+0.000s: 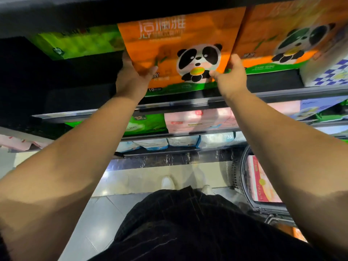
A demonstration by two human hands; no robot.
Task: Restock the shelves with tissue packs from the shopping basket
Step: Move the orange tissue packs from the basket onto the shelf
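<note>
Supermarket shelving fills the view, row under row of wrapped paper goods, above a pale tiled floor. An orange tissue pack (180, 51) with a panda on its front stands upright at the front of the top shelf (178, 106), its long axis vertical and its base just over the shelf lip. Both hands are clamped on it. The left hand (131, 76) grips the pack's left edge with the thumb across the front; the right hand (231, 74) pinches its lower right corner. The pack lies straight ahead of and above both hands, neither one nearer, so pushing it home looks like an even two-handed shove backward. Right of the pack, touching or nearly so, stands a matching orange pack (282, 34); to its left lies a green pack (79, 42). Far below the pack and to its right, the shopping basket (243, 172) holds a pink pack (261, 181).
</note>
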